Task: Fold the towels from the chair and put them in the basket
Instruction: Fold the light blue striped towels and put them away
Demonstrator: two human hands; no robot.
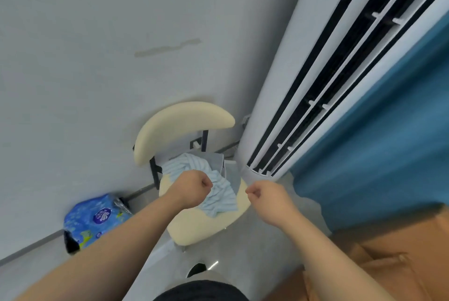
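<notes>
Blue striped towel (pixel 222 199) lies crumpled on chair (pixel 194 227) seat, long axis 11 to 5 o'clock; left hand (pixel 194 188) is nearer, curled at its 9 o'clock side, grip on cloth unclear; right hand (pixel 266 195), curled on nothing, hangs off-seat at 3 o'clock.

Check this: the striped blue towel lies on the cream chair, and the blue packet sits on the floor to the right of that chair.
Not quite. In the head view the blue packet sits on the floor to the left of the chair. The striped blue towel does lie on it.
</notes>
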